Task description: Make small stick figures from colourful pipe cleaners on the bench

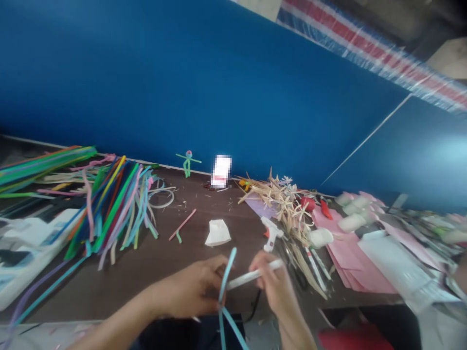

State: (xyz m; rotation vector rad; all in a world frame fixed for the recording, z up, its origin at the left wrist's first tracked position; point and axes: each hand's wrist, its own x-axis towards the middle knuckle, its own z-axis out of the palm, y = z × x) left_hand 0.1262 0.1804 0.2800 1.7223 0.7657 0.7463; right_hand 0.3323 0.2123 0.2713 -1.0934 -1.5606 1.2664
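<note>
My left hand (199,287), near the table's front edge, is closed on light-blue pipe cleaners (227,274); one end points up and two ends hang down below the fingers. My right hand (270,279) grips a white stick-like tool (251,278), slanted, its left end close to the pipe cleaners. Whether that end touches them is too blurred to tell. Beyond my hands lies a crumpled white paper (218,233). A white glue gun (271,234) rests just past my right hand.
Colorful pipe cleaners (116,209) are heaped at the left beside a white tray (54,262). A green figure (187,164) and a bright, blurred-out card or screen (221,171) stand by the blue wall. Straw-like flowers (288,201) and pink sheets (346,253) lie right.
</note>
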